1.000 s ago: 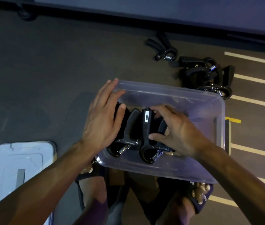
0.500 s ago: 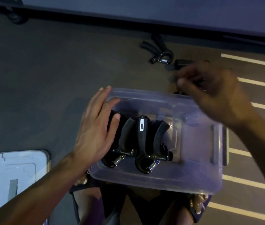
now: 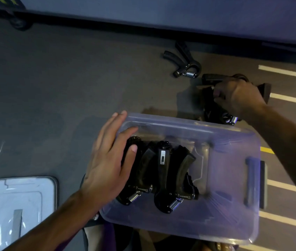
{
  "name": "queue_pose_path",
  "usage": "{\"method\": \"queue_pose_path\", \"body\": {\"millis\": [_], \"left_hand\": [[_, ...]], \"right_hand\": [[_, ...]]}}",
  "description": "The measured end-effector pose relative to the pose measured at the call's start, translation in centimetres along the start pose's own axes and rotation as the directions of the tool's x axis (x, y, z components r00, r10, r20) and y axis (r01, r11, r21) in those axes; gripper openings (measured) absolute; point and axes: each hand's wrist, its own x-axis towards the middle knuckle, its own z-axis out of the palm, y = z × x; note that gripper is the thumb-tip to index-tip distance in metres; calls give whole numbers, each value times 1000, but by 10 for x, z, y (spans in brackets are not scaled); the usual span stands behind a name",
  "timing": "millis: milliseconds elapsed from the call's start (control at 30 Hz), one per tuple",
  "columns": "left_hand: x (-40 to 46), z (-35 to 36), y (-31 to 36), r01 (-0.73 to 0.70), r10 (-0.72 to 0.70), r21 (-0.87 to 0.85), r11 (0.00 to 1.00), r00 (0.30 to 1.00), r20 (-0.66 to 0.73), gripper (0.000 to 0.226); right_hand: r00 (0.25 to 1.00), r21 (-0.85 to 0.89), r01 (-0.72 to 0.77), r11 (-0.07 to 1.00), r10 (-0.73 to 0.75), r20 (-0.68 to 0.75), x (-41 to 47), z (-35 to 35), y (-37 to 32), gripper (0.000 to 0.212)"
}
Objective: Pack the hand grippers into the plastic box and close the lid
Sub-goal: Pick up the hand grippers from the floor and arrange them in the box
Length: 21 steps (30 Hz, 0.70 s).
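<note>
Grippers fill the plastic box; left hand rests flat, right hand grips another.

Dark grey floor, matte, dimly lit. White painted lines run across floor at right edge, roughly parallel; short yellow mark among them. Pale bluish wall along far edge, black baseboard strip below it. Dark wheel at far left corner by baseboard. Light low, cool.
</note>
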Motion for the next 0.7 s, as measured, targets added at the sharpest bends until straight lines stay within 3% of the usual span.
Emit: {"method": "queue_pose_path", "body": {"millis": [33,100,167,233,367,467,600,700], "left_hand": [[0,0,0,-1,1,0,1000,1000,2,39],[0,0,0,-2,2,-9,1000,1000,-1,39],[0,0,1,0,0,-21,1000,1000,-8,38],[-1,-1,2,-1,0,-27,1000,1000,-11,37],[-2,-1,2,1,-2,-47,999,1000,-11,38],[-2,-1,2,-7,6,-53,999,1000,-25,37],[-1,0,1,-33,30,-50,998,998,-47,37],[-2,0,1,-46,43,-53,998,998,-55,37]], "right_hand": [[1000,-18,3,1000,-4,-18,0,0,2,26],[1000,-39,-6,999,6,0,1,0,6,46],[995,-59,0,998,6,100,2,4,8,71],[982,-14,38,999,-34,187,4,12,7,78],[994,39,75,996,-78,79,-1,16,9,44],[995,83,104,991,-104,-7,-7,7,11,33],[957,341,-40,939,134,-256,-19,-30,1,22],[914,617,45,786,217,-343,-40,-65,-15,27]]}}
